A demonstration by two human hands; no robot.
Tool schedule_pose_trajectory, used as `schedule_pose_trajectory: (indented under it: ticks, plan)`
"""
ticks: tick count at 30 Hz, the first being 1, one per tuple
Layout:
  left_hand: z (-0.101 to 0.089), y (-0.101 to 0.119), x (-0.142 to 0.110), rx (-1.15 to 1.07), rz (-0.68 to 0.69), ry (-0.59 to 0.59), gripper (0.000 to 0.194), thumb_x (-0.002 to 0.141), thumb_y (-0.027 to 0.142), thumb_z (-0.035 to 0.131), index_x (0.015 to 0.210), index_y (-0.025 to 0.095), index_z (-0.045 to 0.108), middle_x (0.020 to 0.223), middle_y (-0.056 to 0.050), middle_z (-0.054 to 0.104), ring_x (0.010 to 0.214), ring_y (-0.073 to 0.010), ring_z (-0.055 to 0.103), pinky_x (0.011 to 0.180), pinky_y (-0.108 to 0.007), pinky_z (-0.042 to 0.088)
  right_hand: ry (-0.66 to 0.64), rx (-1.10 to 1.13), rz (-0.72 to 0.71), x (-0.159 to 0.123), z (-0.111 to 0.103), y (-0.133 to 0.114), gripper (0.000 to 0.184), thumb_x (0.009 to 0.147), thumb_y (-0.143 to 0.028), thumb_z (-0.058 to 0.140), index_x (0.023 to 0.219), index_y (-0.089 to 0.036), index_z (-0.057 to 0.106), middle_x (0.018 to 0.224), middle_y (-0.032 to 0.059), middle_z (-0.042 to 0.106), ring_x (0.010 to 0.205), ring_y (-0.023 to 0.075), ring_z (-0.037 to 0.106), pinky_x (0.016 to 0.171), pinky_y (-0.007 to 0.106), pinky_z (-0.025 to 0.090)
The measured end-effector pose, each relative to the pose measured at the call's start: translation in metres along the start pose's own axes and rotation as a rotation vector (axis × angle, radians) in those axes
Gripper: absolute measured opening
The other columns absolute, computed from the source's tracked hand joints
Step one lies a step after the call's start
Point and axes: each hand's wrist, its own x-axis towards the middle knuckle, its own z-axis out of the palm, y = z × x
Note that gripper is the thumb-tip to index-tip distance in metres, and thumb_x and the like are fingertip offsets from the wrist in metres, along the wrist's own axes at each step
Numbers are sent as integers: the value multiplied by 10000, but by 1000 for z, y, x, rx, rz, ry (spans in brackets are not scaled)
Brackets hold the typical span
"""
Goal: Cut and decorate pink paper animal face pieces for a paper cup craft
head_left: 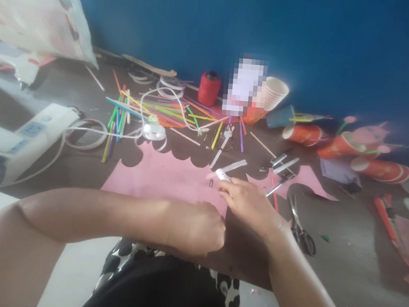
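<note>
My right hand (252, 205) is closed around a short white tube (223, 175), whose end sticks out past the fingers over the edge of the pink sheet. My left hand (203, 227) is curled into a fist at the near right edge of that pink sheet (163, 174); whatever its fingers hold is hidden. The sheet's far edge is cut in scallops, and a small dark outlined mark (211, 183) shows near the white tube. Another pink cut piece (313, 181) lies to the right, and scissors (300, 226) rest beside my right forearm.
Colored sticks (168, 110) and a white cable (120, 135) spread across the back. A power strip (30, 133) and glue gun (27, 68) are left. A red spool (209, 89), stacked paper cups (276, 93) and lying red cups (380, 169) stand near the blue wall (187, 23).
</note>
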Motion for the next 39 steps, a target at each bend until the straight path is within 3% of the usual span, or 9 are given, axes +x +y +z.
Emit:
schedule_pose_trajectory:
  ticks: [5, 12, 22, 32, 39]
  plan:
    - [11, 8, -11, 161, -21, 0, 177, 704, 84, 585, 858, 151, 644, 789, -53, 655, 640, -183, 567, 513, -300, 379, 39, -67, -36, -2, 3, -4, 155, 880, -210, 505, 936, -265, 639, 845, -10, 639, 691, 124, 580, 604, 245, 354]
    - [24, 8, -20, 129, -63, 122, 176, 801, 220, 569, 942, 124, 614, 873, -92, 630, 760, -218, 578, 649, -335, 426, 17, -140, 16, 0, 7, -8, 107, 864, -220, 532, 886, -258, 630, 848, 10, 599, 713, 146, 571, 601, 254, 356]
    - [32, 9, -20, 93, -102, 220, 233, 796, 280, 593, 959, 113, 604, 869, -104, 611, 759, -211, 567, 626, -320, 406, -58, -88, 29, -2, 6, -4, 126, 903, -255, 455, 887, -243, 579, 847, 10, 562, 704, 143, 544, 605, 264, 353]
    - [24, 6, -20, 55, -97, 192, 304, 804, 254, 569, 1081, 127, 571, 941, -113, 594, 749, -206, 566, 632, -329, 424, -52, -123, 47, 1, 9, -7, 137, 897, -254, 466, 893, -251, 603, 850, 22, 559, 738, 153, 552, 611, 265, 365]
    - [24, 5, -18, 24, -107, 148, 439, 771, 365, 630, 1143, 148, 543, 1038, -121, 580, 815, -224, 563, 669, -330, 421, -54, -102, 30, 3, 8, -9, 123, 898, -251, 476, 914, -254, 598, 862, 26, 563, 746, 156, 558, 630, 263, 386]
